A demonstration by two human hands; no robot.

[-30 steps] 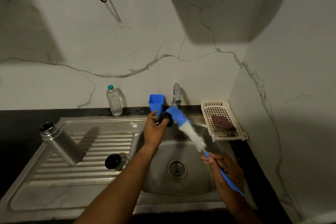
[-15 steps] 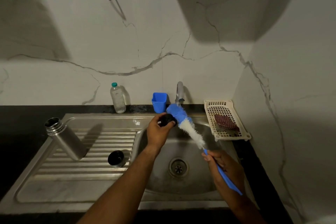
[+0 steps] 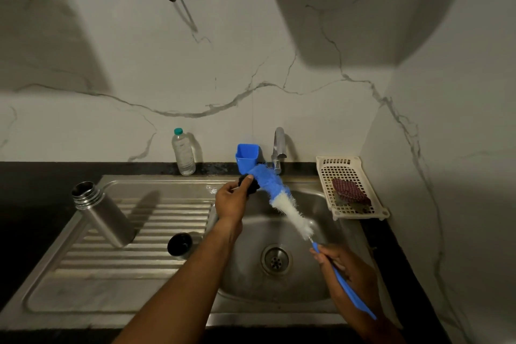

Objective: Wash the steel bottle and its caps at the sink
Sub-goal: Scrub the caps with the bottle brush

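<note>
My left hand (image 3: 233, 201) holds a small black cap (image 3: 249, 184) over the back of the sink bowl (image 3: 329, 285). The blue and white bristle head of a bottle brush (image 3: 279, 198) presses against that cap. My right hand (image 3: 344, 268) grips the brush's blue handle above the bowl's right side. The open steel bottle (image 3: 103, 215) stands on the ribbed drainboard (image 3: 117, 265) at the left. A second cap (image 3: 180, 245), steel with a dark inside, rests on the drainboard close to the bowl's left edge.
A tap (image 3: 278, 149) rises behind the bowl, with a blue plastic cup (image 3: 247, 156) and a clear plastic bottle (image 3: 183, 152) to its left. A cream plastic tray (image 3: 349, 187) holding a maroon scrub pad (image 3: 350, 190) sits at the right. The drain (image 3: 276, 260) lies mid-bowl.
The brush head has shifted slightly against the cap in my left hand, and the view has tilted a little. Bottle and second cap have not moved.
</note>
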